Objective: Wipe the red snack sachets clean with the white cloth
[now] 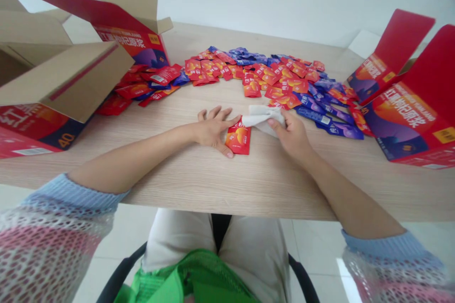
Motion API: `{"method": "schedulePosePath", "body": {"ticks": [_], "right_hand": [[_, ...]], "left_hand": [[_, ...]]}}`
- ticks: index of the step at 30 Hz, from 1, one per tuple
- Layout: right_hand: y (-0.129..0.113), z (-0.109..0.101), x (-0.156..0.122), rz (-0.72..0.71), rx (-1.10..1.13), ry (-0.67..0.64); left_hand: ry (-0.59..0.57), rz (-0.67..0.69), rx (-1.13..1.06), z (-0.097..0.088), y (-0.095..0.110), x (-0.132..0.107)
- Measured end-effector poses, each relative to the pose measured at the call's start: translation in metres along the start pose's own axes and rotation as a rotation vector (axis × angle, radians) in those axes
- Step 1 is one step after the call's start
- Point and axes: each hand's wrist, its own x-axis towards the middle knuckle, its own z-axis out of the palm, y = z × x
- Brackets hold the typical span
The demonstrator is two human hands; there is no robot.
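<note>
A red and orange sachet (238, 138) lies flat on the light wood table (199, 184), just in front of the heap. My left hand (213, 130) rests palm-down to its left, fingers spread, with the index finger and thumb at the sachet's left edge. My right hand (289, 134) pinches a crumpled white cloth (263, 119), and the cloth's end touches the sachet's upper right corner. Behind both hands spreads a loose heap of red and blue sachets (256, 75).
Open red printed cartons with raised flaps stand at the table's left (71, 66) and right (408, 113), close to the heap. A white wall lies behind the table. Below the near table edge are my knees, a green bag (185, 279) and black chair arms.
</note>
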Motion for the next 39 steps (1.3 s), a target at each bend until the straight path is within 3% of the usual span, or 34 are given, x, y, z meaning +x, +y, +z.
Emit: {"method": "schedulePosePath", "body": {"ticks": [4, 7, 10, 17, 22, 24, 27, 30, 32, 34, 36, 39], "right_hand": [[-0.017, 0.023, -0.011, -0.143, -0.069, -0.279], [-0.018, 0.031, -0.011, -0.319, -0.151, -0.373], [-0.018, 0.029, -0.009, -0.362, -0.190, -0.451], [-0.036, 0.012, -0.009, -0.143, -0.143, -0.539], [-0.037, 0.004, -0.015, 0.058, 0.278, -0.769], [-0.030, 0.004, -0.016, 0.162, 0.369, -0.688], [-0.019, 0.004, -0.012, 0.263, 0.461, -0.304], [-0.009, 0.000, -0.004, 0.213, 0.432, 0.110], [-0.006, -0.006, 0.000, 0.116, 0.276, 0.276], [-0.005, -0.011, 0.001, 0.030, 0.078, 0.360], [-0.006, -0.012, -0.001, -0.006, -0.069, 0.361], [-0.010, -0.002, -0.007, -0.004, -0.201, 0.181]], "left_hand": [[0.008, 0.003, -0.001, 0.002, 0.000, -0.001], [0.046, -0.007, 0.002, 0.005, 0.001, -0.001], [0.065, -0.045, 0.001, 0.006, 0.003, 0.001], [0.031, -0.136, 0.032, 0.003, 0.007, 0.006], [0.042, -0.094, 0.030, 0.006, 0.001, 0.006], [0.061, -0.071, 0.019, 0.007, 0.000, 0.005], [0.083, -0.038, -0.010, 0.007, 0.000, 0.003], [0.089, -0.016, -0.036, 0.007, 0.001, 0.001], [0.085, -0.012, -0.049, 0.006, 0.002, 0.001], [0.080, -0.018, -0.056, 0.005, 0.003, 0.000], [0.078, -0.026, -0.058, 0.005, 0.004, 0.000], [0.081, -0.026, -0.052, 0.006, 0.004, 0.000]]}}
